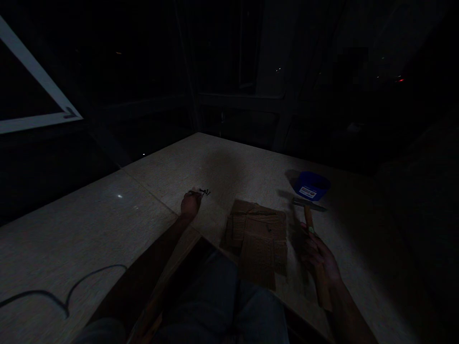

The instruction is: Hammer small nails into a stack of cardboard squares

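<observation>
My right hand [322, 255] is wrapped round the wooden handle of a hammer [309, 220]. The hammer's dark metal head points away from me, close to a blue plastic container [311, 185] with a white label. Over to the left, my left hand [191, 204] reaches down to the floor at a small cluster of dark nails [205, 192]. Its fingers are drawn together there, and what lies between them is too dark to make out. Between my hands lie torn pieces of brown cardboard [258, 239], with a small dark mark or nail on them.
A dark cable [66, 303] curves over the pale floor [150, 191] at lower left. My legs [215, 296] are at the bottom middle. Dark framed panels stand behind the floor's far edges, and a white frame corner [60, 107] hangs at upper left. The light is very dim.
</observation>
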Demonstrator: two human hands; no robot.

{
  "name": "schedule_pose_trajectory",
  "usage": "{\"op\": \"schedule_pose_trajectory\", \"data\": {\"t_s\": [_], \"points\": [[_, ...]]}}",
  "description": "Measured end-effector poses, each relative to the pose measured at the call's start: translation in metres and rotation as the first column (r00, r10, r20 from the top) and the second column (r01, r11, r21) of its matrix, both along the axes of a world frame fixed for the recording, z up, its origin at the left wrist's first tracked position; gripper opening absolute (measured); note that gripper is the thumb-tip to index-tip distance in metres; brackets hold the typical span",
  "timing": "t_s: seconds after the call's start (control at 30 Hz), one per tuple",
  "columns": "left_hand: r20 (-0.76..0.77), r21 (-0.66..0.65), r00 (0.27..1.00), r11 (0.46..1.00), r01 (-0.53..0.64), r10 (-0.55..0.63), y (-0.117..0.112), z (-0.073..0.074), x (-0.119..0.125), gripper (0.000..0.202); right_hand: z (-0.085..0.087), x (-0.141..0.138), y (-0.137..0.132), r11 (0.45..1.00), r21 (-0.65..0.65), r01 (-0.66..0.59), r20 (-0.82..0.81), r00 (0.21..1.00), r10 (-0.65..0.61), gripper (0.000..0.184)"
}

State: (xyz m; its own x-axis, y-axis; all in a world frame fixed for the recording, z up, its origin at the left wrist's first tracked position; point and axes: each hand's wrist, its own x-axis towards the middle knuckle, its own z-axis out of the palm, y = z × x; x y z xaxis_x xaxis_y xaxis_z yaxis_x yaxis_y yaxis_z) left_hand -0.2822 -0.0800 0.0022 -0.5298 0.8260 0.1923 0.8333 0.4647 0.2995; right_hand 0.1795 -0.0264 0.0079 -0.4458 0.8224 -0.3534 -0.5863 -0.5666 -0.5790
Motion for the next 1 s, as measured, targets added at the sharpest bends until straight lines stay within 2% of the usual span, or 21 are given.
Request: {"op": "schedule_pose_trajectory", "data": {"t_s": [0.2,0.33,0.47,0.67,0.73,0.8,0.9,1.0], "points": [[-0.010,-0.011,0.999,0.999,-0.043,0.043,-0.009,0.004,-0.001,0.033,-0.001,-0.001,0.000,0.999,0.028,-0.034,-0.009,0.999,0.035,0.049],[0.035,0.033,0.998,0.998,-0.063,0.061,-0.013,0.007,-0.004,0.029,-0.002,-0.001,0.000,0.998,0.051,-0.031,0.012,0.999,0.030,0.049],[0.115,0.149,0.992,0.986,-0.075,0.058,-0.020,0.012,-0.001,0.030,-0.002,0.000,0.000,0.997,0.056,-0.052,-0.017,0.998,0.053,0.044],[0.266,0.418,0.959,0.908,-0.022,-0.100,-0.027,0.021,0.023,0.030,-0.003,0.002,0.001,0.993,0.078,-0.087,-0.025,0.996,0.089,0.035],[0.343,0.470,0.927,0.882,-0.028,-0.154,-0.026,0.024,0.035,0.031,-0.002,0.002,0.001,0.993,0.079,-0.090,-0.015,0.996,0.091,0.033],[0.461,0.494,0.864,0.868,-0.058,-0.204,-0.025,0.027,0.048,0.031,0.000,0.002,0.001,0.991,0.088,-0.098,-0.008,0.995,0.099,0.035],[0.619,0.475,0.742,0.875,-0.092,-0.258,-0.019,0.031,0.074,0.031,0.000,0.001,0.002,0.990,0.105,-0.094,-0.023,0.995,0.097,0.036],[0.677,0.464,0.666,0.884,-0.055,-0.314,-0.013,0.036,0.106,0.030,-0.002,0.000,0.003,0.990,0.117,-0.081,-0.028,0.996,0.084,0.035]]}}
